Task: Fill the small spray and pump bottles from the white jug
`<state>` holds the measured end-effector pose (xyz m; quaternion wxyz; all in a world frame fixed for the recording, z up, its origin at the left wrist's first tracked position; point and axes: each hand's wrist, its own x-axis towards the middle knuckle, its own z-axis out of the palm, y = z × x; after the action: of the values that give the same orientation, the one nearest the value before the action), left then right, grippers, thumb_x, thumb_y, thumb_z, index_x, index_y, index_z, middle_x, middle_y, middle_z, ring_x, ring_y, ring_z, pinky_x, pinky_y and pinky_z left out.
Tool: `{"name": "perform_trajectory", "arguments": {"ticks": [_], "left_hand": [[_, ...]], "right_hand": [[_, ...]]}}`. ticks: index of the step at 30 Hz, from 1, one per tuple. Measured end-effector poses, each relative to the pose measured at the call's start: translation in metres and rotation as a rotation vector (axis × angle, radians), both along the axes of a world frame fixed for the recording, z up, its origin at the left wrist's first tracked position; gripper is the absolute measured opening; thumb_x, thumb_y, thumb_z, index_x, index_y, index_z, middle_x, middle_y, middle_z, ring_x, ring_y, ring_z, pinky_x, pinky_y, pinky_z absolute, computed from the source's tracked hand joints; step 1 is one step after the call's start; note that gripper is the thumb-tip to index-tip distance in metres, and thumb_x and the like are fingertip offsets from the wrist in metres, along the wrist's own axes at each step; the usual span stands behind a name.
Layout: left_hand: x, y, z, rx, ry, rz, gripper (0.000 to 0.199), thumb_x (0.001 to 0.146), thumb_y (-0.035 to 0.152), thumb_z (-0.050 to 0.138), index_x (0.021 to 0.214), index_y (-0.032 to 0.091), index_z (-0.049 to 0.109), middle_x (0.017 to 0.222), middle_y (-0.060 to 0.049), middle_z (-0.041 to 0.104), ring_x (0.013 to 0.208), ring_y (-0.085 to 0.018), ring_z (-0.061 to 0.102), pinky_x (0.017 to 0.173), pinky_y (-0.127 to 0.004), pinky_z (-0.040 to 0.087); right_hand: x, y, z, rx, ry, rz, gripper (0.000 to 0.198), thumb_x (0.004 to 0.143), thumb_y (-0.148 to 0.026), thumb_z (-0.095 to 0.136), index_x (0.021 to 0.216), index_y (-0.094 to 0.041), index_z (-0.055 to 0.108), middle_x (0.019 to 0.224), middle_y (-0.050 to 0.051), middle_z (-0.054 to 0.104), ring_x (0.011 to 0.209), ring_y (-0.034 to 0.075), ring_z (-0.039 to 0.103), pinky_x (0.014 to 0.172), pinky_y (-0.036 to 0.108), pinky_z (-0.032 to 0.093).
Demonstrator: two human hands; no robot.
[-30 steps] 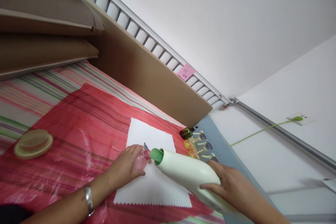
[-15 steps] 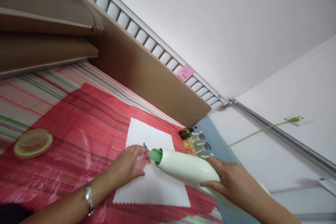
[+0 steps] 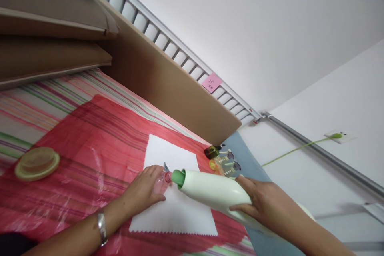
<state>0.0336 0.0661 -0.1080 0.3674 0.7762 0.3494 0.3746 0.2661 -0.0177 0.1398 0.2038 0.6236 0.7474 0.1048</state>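
My left hand (image 3: 143, 192) grips a small clear pink bottle (image 3: 162, 181) over a white cloth (image 3: 172, 155) with a zigzag edge. My right hand (image 3: 264, 204) holds a large white bottle (image 3: 213, 192) tipped almost level. Its green spout (image 3: 178, 178) meets the small bottle's red neck. The cloth lies on a red plastic sheet (image 3: 90, 148) spread over a striped bedcover (image 3: 45, 104). My left wrist wears a metal bangle (image 3: 101, 226).
A row of small spray bottles (image 3: 223, 162), one dark green, lies past the cloth's far corner. A round yellow-green lid (image 3: 37, 163) rests on the red sheet at the left. A brown headboard (image 3: 168, 88) and stacked cushions (image 3: 54, 28) stand behind. A green cable (image 3: 294, 150) runs to a wall socket.
My right hand has lifted the back of the large white bottle a little, so it lies flatter. The left hand and the small bottle have stayed put.
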Motion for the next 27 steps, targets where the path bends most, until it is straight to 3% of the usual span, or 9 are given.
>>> {"name": "perform_trajectory", "arguments": {"ticks": [10, 27], "left_hand": [[0.002, 0.001, -0.003, 0.004, 0.002, -0.003, 0.062, 0.063, 0.028, 0.072, 0.118, 0.022, 0.045, 0.121, -0.008, 0.053, 0.113, -0.025, 0.047, 0.097, -0.04, 0.037], [0.003, 0.001, -0.008, 0.035, 0.0, 0.001, 0.064, 0.064, 0.03, 0.073, 0.12, 0.024, 0.044, 0.124, -0.008, 0.052, 0.115, -0.026, 0.046, 0.098, -0.042, 0.037]], "right_hand": [[-0.018, 0.0, 0.008, -0.025, -0.108, 0.04, 0.025, 0.08, -0.047, 0.057, 0.078, -0.023, 0.051, 0.071, 0.003, 0.067, 0.059, 0.022, 0.062, 0.051, 0.029, 0.038], [-0.018, 0.001, 0.011, -0.049, -0.17, 0.029, 0.025, 0.078, -0.045, 0.06, 0.081, -0.023, 0.048, 0.073, 0.002, 0.067, 0.062, 0.023, 0.063, 0.051, 0.029, 0.036]]}}
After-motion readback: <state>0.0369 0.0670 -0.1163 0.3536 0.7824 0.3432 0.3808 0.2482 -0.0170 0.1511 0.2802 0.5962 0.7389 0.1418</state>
